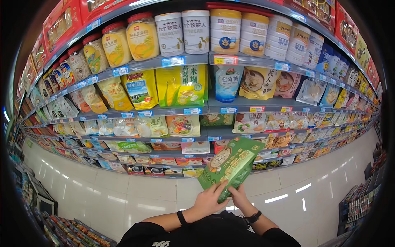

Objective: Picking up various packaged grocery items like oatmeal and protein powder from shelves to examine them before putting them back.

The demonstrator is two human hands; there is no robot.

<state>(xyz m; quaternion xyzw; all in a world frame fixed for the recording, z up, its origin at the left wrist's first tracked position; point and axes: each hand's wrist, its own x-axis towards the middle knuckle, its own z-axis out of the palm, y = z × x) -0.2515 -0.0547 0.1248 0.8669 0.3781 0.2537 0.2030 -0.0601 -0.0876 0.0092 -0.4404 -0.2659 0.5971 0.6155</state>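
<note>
A green food pouch [228, 160] with a picture of a filled bowl on its front is held tilted in front of my body, its top pointing up and to the right. My left hand [210, 197] grips the lower left part, fingers lying over the front. At the bottom right, my right hand [240, 197] holds the pouch's side, partly hidden behind the film. Each wrist wears a black band. Beyond the pouch, a similar green package [217, 119] sits on a middle shelf.
A long shelf unit [188, 110] curves across the view, carrying bags, plastic jars [142, 37] and tins [225, 32]. Glossy floor tiles [148, 194] lie below. Racks of goods stand at the lower left [77, 231] and lower right [361, 200].
</note>
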